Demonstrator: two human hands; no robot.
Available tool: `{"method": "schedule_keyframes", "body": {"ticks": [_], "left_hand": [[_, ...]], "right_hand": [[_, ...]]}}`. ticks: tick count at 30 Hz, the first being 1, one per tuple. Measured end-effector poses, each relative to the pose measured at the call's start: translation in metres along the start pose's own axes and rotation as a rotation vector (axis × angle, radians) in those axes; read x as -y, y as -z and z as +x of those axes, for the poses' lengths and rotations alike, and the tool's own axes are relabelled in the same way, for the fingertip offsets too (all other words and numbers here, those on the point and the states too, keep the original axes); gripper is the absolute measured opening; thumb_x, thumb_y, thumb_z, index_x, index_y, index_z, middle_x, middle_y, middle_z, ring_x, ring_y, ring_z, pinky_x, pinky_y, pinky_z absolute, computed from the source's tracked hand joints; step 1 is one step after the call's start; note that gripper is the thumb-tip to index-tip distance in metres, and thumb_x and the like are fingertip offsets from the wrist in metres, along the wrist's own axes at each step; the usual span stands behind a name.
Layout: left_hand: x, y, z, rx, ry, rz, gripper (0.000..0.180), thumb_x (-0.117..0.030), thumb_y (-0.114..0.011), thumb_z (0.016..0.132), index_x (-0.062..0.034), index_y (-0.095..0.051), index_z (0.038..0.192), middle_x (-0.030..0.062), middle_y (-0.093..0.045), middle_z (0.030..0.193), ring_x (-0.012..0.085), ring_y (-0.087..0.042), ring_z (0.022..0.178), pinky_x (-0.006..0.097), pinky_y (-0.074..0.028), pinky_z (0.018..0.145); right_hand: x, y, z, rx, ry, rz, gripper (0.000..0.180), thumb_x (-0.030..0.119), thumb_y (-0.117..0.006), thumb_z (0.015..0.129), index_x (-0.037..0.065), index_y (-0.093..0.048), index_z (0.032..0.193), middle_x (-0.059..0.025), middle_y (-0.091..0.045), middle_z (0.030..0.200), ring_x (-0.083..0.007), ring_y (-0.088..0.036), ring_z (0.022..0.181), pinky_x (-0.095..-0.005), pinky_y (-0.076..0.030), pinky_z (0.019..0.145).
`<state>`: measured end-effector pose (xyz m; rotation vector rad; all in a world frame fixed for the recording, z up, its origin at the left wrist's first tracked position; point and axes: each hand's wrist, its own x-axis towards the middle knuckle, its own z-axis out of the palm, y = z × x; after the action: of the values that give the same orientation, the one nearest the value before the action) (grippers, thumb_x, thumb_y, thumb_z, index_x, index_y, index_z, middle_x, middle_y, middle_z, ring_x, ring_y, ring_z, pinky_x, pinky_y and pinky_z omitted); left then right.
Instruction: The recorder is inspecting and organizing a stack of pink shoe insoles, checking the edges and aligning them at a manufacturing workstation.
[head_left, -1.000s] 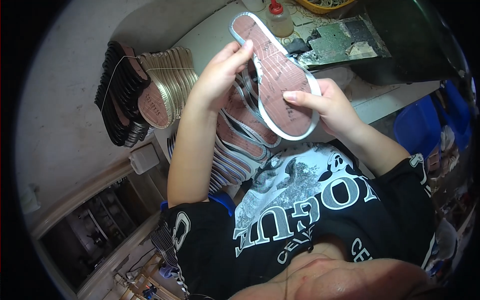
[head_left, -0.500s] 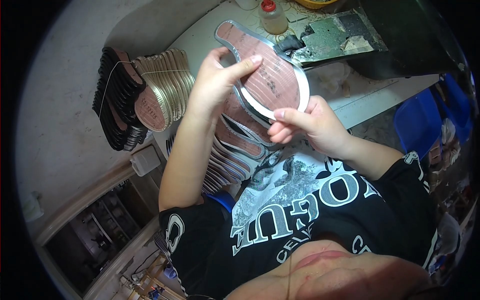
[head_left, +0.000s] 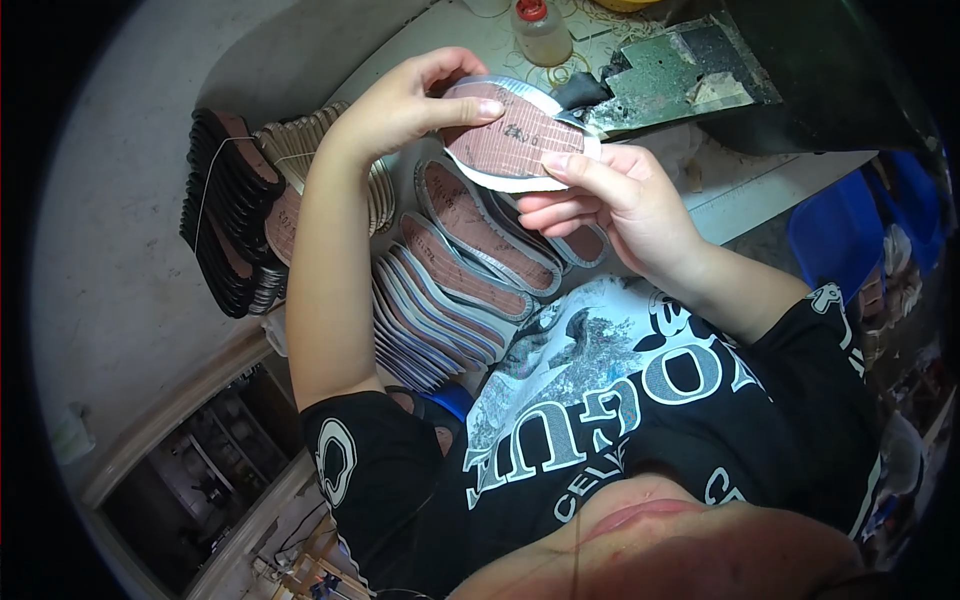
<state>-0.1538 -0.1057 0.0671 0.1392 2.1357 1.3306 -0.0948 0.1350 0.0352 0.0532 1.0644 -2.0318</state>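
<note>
A shoe insole [head_left: 505, 148] with a pinkish-brown face and a silver-white rim is held up over the table's near edge, its lined face showing. My left hand [head_left: 425, 100] grips its left end, thumb on top and fingers behind. At the right end my right hand [head_left: 615, 190] pinches it between thumb and bent fingers. Below lie similar loose insoles, one a long insole [head_left: 480, 225] and another insole [head_left: 455, 270] nearer me. Beside them a fanned row of insoles [head_left: 430, 315] stands on edge.
To the left, a string-tied bundle of black-edged insoles [head_left: 225, 215] leans by a gold-edged bundle [head_left: 310, 130]. At the back are a red-capped bottle [head_left: 542, 38] and a worn green plate [head_left: 675, 80]. A blue plastic container [head_left: 835, 240] is on the right.
The insole has turned and tilted, so it looks shorter and rounder. My left hand has moved left and up with it, my right hand slightly up. More loose insoles show below.
</note>
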Motion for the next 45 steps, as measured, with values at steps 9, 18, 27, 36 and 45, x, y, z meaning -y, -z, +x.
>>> {"method": "schedule_keyframes", "body": {"ticks": [9,18,27,36,45], "left_hand": [[-0.003,-0.039,-0.040,-0.349,0.145,-0.292,0.026,-0.021,-0.072,0.082,-0.0021,-0.055,0.089,0.0005,-0.060,0.074,0.0041,-0.052,0.061,0.017,-0.039,0.054],[-0.002,-0.070,-0.056,-0.359,0.194,-0.314,0.030,-0.028,-0.071,0.084,0.0003,-0.060,0.088,0.0025,-0.063,0.071,0.0051,-0.056,0.059,0.018,-0.043,0.052],[-0.014,-0.097,-0.048,-0.396,0.297,-0.362,0.039,-0.038,-0.064,0.088,0.0005,-0.063,0.085,0.0076,-0.066,0.067,0.0117,-0.062,0.049,0.021,-0.050,0.043],[-0.019,-0.089,-0.052,-0.297,0.331,-0.442,0.035,-0.034,-0.064,0.088,-0.0005,-0.062,0.077,0.0076,-0.063,0.059,0.0101,-0.057,0.040,0.018,-0.045,0.036],[-0.019,-0.089,-0.047,-0.621,0.261,-0.297,0.040,-0.037,-0.074,0.080,-0.0012,-0.059,0.068,0.0026,-0.053,0.049,0.0062,-0.046,0.035,0.018,-0.035,0.033]], "right_hand": [[0.013,0.006,0.007,0.019,0.003,-0.077,0.032,0.026,-0.058,0.092,-0.005,-0.064,0.098,-0.0147,-0.069,0.091,-0.0160,-0.069,0.078,-0.0223,-0.057,0.065],[0.011,0.008,0.011,0.036,-0.008,-0.177,0.029,0.025,-0.061,0.088,-0.003,-0.065,0.092,-0.0113,-0.069,0.085,-0.0139,-0.069,0.075,-0.0209,-0.054,0.061],[-0.018,0.014,-0.011,0.189,0.185,-0.230,0.029,0.005,-0.057,0.088,-0.007,-0.050,0.114,-0.0110,-0.068,0.095,-0.0126,-0.064,0.085,-0.0260,-0.052,0.076],[0.002,0.031,-0.002,0.236,0.103,-0.251,0.019,0.009,-0.056,0.091,-0.004,-0.056,0.105,-0.0075,-0.068,0.088,-0.0065,-0.062,0.077,-0.0204,-0.050,0.066],[0.024,0.047,-0.041,0.202,-0.308,-0.447,0.031,0.028,-0.054,0.094,-0.001,-0.060,0.098,-0.0023,-0.063,0.075,-0.0015,-0.054,0.051,-0.0148,-0.040,0.045]]}}
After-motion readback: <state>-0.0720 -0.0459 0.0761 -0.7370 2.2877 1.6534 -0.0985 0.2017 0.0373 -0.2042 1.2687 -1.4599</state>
